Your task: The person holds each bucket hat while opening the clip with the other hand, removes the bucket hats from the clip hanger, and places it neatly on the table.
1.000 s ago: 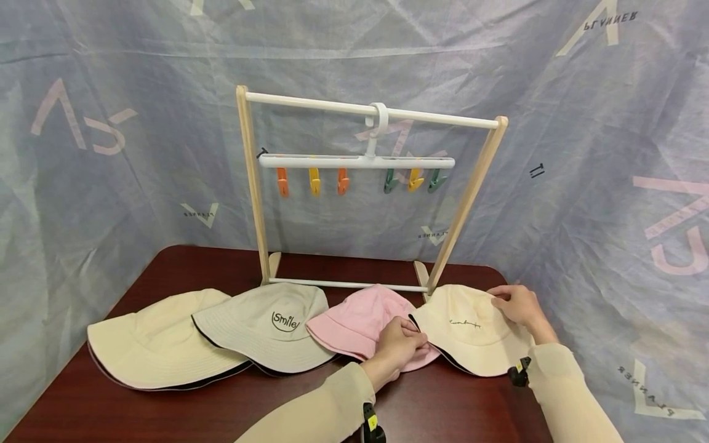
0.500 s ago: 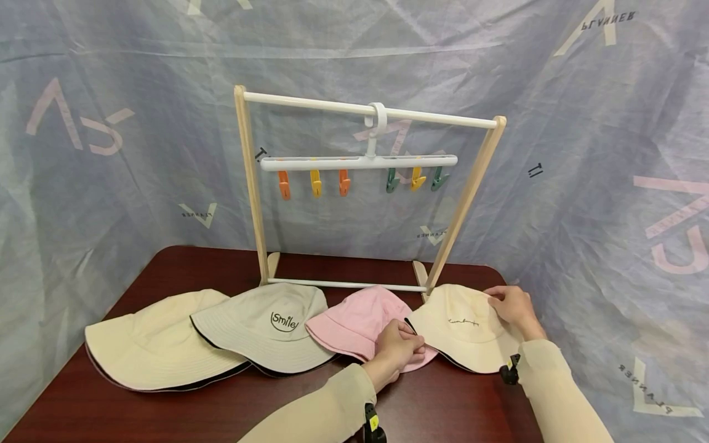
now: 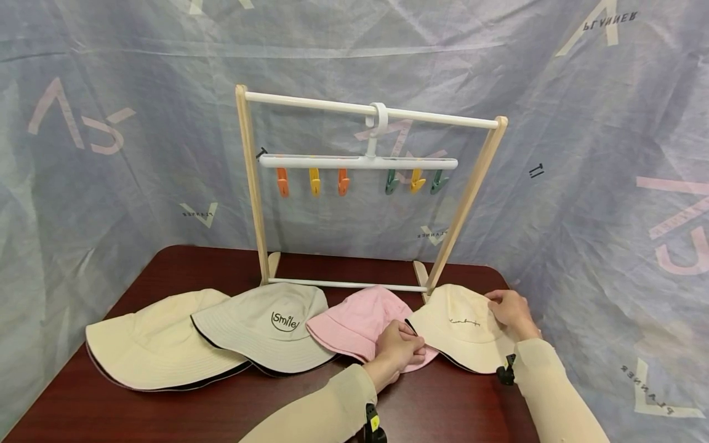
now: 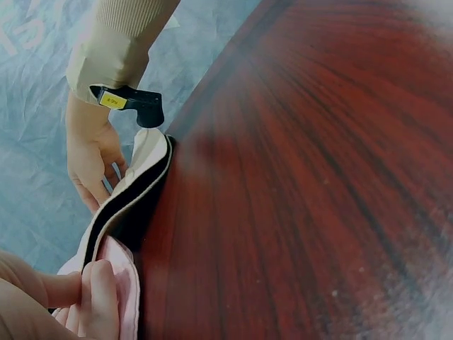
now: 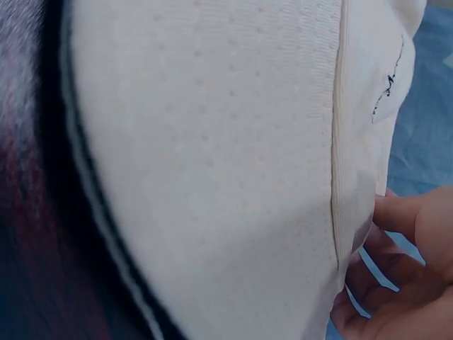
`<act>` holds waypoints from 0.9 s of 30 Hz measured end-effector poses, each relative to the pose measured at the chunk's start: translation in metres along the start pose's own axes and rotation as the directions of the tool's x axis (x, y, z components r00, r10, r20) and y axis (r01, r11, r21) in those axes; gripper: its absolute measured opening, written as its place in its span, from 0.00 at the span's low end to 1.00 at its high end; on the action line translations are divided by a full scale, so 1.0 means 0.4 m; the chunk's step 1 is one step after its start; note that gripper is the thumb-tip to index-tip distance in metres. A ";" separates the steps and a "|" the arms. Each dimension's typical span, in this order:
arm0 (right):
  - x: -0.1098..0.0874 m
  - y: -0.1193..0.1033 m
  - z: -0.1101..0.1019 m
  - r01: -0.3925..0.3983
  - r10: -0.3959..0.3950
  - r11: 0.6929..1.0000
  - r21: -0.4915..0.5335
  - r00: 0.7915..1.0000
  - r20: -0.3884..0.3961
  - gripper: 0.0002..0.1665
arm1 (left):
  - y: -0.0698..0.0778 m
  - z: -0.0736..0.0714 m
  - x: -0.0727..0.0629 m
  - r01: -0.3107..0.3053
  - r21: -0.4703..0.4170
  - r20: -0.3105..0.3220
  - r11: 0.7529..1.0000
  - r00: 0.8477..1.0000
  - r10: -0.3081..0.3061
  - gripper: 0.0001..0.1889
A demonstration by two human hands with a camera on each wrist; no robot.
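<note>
At the right end of a row of hats lies a cream bucket hat [image 3: 465,332] with small script on its crown and a dark underside. My left hand [image 3: 397,349] pinches its left brim edge, thumb against fingers, as the left wrist view shows. At the hat's right side my right hand [image 3: 511,312] holds the fabric; in the right wrist view the thumb meets the crown and the curled fingers go partly behind it. A pink bucket hat [image 3: 354,320] lies under the left hand, overlapped by the cream brim.
Further left lie a grey bucket hat [image 3: 288,326] marked "Smile" and another cream hat [image 3: 166,338]. Behind them stands a wooden rack [image 3: 252,184] with a white hanger [image 3: 354,162] carrying several coloured clips [image 3: 343,181]. Fabric walls enclose the dark red table [image 3: 432,406].
The right hand and forearm have shifted slightly left and the cream hat's right brim has come in a little. The left hand keeps its pinch almost in place.
</note>
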State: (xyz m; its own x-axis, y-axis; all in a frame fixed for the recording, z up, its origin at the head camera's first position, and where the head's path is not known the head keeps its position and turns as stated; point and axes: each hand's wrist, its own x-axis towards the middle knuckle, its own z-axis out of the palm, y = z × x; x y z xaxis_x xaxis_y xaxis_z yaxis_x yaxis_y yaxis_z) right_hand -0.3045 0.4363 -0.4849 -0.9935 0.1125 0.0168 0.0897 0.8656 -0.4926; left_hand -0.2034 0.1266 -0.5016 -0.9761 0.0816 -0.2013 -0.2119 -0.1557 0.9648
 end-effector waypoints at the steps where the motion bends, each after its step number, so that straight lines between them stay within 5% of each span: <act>1: 0.000 0.001 0.001 0.003 -0.003 1.000 -0.004 1.000 0.002 0.16 | -0.001 0.000 0.001 -0.001 0.002 -0.001 1.000 1.000 0.001 0.12; 12: -0.013 -0.008 -0.013 0.015 -0.015 1.000 -0.005 0.998 0.069 0.25 | 0.002 -0.017 0.003 0.030 0.001 0.063 1.000 0.998 -0.030 0.12; 17: -0.030 -0.013 -0.023 0.034 -0.034 0.999 0.003 0.995 0.094 0.29 | 0.013 -0.046 0.007 0.074 0.015 0.166 0.997 0.983 -0.075 0.13; 27: -0.081 -0.055 -0.052 0.133 -0.134 0.991 0.012 0.988 0.075 0.31 | 0.076 -0.116 -0.004 0.093 0.040 0.260 0.995 0.960 -0.100 0.21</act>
State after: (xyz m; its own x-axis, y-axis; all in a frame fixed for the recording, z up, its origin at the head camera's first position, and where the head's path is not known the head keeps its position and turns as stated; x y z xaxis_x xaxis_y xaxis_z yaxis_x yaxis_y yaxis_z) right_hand -0.2728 0.4237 -0.4566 -0.9990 -0.0412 0.0177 -0.0445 0.8671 -0.4961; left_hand -0.2106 0.0762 -0.4799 -0.9039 0.3502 -0.2456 -0.2995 -0.1081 0.9480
